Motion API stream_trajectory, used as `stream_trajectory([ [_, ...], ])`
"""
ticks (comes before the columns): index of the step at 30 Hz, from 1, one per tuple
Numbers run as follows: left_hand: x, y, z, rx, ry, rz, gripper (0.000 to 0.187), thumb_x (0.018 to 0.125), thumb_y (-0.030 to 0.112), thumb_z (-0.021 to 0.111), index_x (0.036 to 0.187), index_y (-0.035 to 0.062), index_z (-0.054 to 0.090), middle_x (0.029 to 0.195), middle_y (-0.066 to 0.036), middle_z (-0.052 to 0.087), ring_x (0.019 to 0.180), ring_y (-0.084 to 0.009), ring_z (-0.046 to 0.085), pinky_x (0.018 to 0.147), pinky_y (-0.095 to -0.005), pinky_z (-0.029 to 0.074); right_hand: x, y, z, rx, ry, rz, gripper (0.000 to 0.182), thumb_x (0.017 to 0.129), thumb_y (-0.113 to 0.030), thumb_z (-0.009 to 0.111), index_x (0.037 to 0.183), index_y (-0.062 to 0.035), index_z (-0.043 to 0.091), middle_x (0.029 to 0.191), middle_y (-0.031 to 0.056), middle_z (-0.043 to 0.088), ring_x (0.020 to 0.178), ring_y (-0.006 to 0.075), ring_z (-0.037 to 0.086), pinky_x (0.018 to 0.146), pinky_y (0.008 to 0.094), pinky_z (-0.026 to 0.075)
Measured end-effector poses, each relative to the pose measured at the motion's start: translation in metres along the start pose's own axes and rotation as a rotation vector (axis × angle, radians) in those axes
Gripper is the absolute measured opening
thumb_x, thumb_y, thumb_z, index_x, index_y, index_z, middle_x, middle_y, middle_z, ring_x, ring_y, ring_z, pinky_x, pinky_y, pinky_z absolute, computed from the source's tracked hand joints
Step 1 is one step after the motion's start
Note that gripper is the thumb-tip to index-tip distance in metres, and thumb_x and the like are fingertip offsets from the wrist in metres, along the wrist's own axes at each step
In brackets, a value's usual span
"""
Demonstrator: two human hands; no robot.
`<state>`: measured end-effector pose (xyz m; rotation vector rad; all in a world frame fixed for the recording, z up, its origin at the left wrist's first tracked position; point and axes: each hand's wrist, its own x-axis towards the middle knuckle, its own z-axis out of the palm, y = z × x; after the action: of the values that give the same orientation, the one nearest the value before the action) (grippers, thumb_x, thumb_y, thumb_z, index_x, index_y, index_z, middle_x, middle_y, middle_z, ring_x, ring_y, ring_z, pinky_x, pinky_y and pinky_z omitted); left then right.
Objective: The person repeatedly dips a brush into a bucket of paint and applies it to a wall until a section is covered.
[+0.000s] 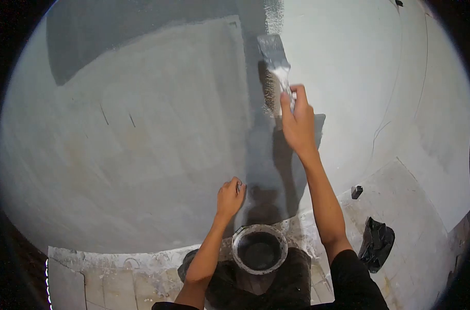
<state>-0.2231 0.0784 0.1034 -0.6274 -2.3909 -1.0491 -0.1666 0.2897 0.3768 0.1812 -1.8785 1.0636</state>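
My right hand [298,124] is raised and wrapped round the handle of a wide paintbrush [281,72]. The grey-coated bristles point up against the wall [343,62], beside the border of grey and white. Lower down, my left hand [229,199] is closed close to the wall's grey area, its fingers curled in. A small dark bit shows at these fingers, too little to name. Between my legs stands a round bucket [235,253] with a paint-smeared rim and dark grey paint inside.
Dark grey paint covers a band [266,139] of the wall, with a lighter grey patch to its left. A black plastic bag [378,243] and a small dark block [356,192] lie at the right on the paint-spattered floor [410,258].
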Motion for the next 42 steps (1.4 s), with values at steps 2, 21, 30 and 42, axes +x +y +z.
stream_trajectory([
  [2, 0.0, 0.001, -0.002, -0.004, -0.009, -0.018, 0.023, 0.102, 0.028, 0.069, 0.105, 0.0061, 0.064, 0.077, -0.014, 0.064, 0.074, -0.0339, 0.062, 0.07, -0.0475, 0.049, 0.021, -0.008, 0.006, -0.033, 0.025, -0.018, 0.033, 0.111, -0.034, 0.053, 0.118, -0.0027, 0.055, 0.071, 0.0242, 0.067, 0.071, 0.0446, 0.07, 0.068, 0.0525, 0.05],
  [21, -0.008, 0.005, -0.013, 0.002, -0.016, -0.015, 0.023, 0.103, 0.03, 0.068, 0.105, 0.0068, 0.065, 0.077, -0.012, 0.064, 0.08, -0.031, 0.061, 0.071, -0.0464, 0.049, 0.045, -0.012, 0.031, -0.111, 0.072, -0.059, 0.033, 0.109, -0.032, 0.055, 0.117, -0.0001, 0.057, 0.08, 0.0299, 0.071, 0.08, 0.0511, 0.072, 0.074, 0.0569, 0.053],
  [30, -0.013, 0.013, -0.022, -0.007, 0.025, -0.022, 0.02, 0.101, 0.024, 0.069, 0.099, 0.0052, 0.065, 0.07, -0.012, 0.062, 0.078, -0.0334, 0.062, 0.073, -0.0474, 0.05, 0.012, -0.005, 0.029, -0.043, 0.046, 0.006, 0.034, 0.108, -0.033, 0.055, 0.118, -0.0002, 0.057, 0.083, 0.0308, 0.072, 0.082, 0.0528, 0.071, 0.076, 0.0588, 0.053],
  [42, -0.018, 0.02, -0.026, 0.002, 0.015, -0.01, 0.02, 0.101, 0.025, 0.07, 0.099, 0.0048, 0.065, 0.071, -0.013, 0.063, 0.079, -0.0344, 0.063, 0.074, -0.0484, 0.05, -0.025, 0.008, 0.032, -0.101, 0.021, 0.067, 0.033, 0.108, -0.031, 0.055, 0.119, -0.0004, 0.058, 0.081, 0.0301, 0.072, 0.08, 0.0525, 0.071, 0.074, 0.0588, 0.053],
])
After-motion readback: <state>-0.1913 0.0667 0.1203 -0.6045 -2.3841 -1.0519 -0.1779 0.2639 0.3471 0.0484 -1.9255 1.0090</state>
